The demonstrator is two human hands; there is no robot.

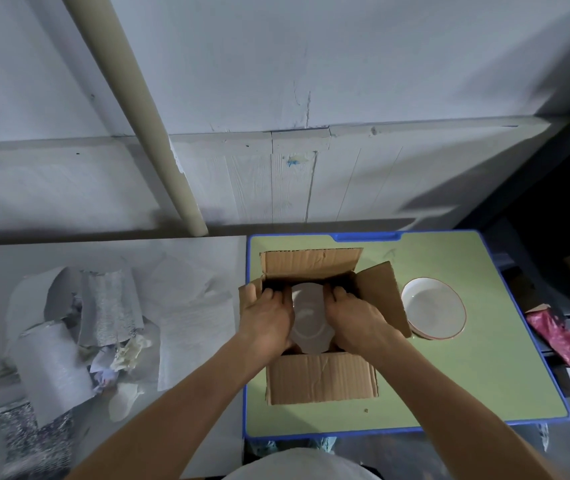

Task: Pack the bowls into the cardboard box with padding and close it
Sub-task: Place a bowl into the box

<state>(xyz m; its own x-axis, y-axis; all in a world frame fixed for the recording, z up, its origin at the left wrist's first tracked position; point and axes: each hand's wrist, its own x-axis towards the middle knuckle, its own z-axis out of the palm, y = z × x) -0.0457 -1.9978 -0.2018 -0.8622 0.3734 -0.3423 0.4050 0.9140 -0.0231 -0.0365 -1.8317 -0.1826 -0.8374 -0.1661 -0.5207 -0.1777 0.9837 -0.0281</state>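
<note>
Green table (484, 375), open cardboard box (321, 379) on it. Left hand (266, 317) and right hand (352, 317) grip opposite rims of white bowl (307, 317) inside box. Likely ceramic: stiff, slick, breakable; rim hold suits. Red-rimmed bowl (432, 308) sits beside box

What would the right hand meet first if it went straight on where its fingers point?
Probably the far inner wall of the cardboard box, below its far flap. The right hand grips the bowl, pointing away from the person; the dark interior hides depth.
</note>
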